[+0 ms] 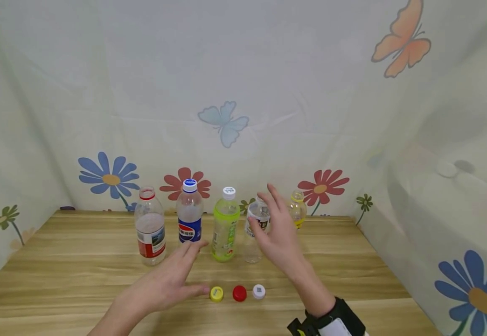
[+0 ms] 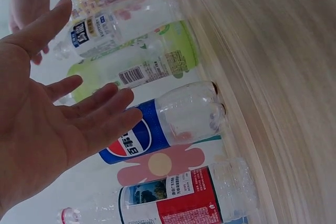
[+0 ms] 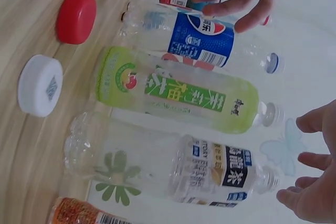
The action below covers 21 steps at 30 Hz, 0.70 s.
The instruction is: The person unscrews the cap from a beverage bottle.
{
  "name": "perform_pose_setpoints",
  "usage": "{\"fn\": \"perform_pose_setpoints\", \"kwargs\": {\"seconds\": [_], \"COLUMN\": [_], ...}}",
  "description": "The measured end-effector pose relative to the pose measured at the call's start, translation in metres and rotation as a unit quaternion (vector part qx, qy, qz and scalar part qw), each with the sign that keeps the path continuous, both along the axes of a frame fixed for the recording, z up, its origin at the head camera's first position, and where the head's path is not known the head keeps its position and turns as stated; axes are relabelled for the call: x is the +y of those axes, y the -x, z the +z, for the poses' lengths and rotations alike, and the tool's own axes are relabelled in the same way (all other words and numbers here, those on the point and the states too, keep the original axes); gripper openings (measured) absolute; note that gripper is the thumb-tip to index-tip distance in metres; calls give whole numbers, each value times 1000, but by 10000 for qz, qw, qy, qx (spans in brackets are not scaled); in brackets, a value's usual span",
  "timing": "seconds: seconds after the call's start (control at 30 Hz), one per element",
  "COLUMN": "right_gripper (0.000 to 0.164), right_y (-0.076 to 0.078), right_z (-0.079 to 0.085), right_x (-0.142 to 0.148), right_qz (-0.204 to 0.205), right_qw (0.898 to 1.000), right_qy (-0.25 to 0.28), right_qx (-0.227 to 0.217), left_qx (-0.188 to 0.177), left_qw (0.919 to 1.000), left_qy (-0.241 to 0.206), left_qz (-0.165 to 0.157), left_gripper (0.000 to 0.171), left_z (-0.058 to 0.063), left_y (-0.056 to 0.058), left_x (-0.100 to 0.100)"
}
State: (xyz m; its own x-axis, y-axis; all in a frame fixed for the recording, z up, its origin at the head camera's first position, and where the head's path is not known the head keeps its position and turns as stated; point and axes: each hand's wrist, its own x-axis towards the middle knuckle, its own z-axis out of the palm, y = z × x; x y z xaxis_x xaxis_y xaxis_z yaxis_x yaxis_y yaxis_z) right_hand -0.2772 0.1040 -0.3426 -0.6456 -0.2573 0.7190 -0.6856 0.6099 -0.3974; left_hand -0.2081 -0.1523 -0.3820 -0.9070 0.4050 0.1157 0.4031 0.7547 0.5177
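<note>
Five... several plastic bottles stand upright in a row. My left hand (image 1: 170,280) hovers in front of the cola bottle (image 1: 190,210), fingers extended and holding nothing; its thumb lies close to a yellow cap (image 1: 216,294). Fingers spread, my right hand (image 1: 281,238) is by the neck of a clear tea bottle (image 3: 210,174) that has no cap; the right wrist view shows a gap between them. A red cap (image 1: 239,293) and a white cap (image 1: 259,291) lie on the table. Between the hands is a green bottle (image 1: 226,228) with a white cap on.
At the left end stands an uncapped bottle with a red label (image 1: 151,233). An uncapped bottle with a yellow neck ring (image 1: 297,210) is at the right, partly behind my right hand. A flower-printed cloth (image 1: 226,70) hangs behind the wooden table (image 1: 80,261).
</note>
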Motion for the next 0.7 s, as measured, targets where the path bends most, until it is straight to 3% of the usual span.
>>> {"fn": "perform_pose_setpoints", "kwargs": {"seconds": [0.2,0.43,0.7], "right_gripper": [49,51,52], "right_y": [1,8,14], "right_z": [9,18,26], "right_x": [-13,-28,-42], "right_qz": [146,674,546], "right_qw": [9998,9970,9957], "right_qy": [-158,-358,-646], "right_qx": [-6,-107,-379], "left_qx": [68,168,109], "left_qw": [9999,9997,9997], "left_qy": [33,117,166], "left_qz": [-67,-120,-115], "left_gripper": [94,92,93], "left_z": [0,-1,-2], "left_y": [1,1,3], "left_x": [0,0,0]}}
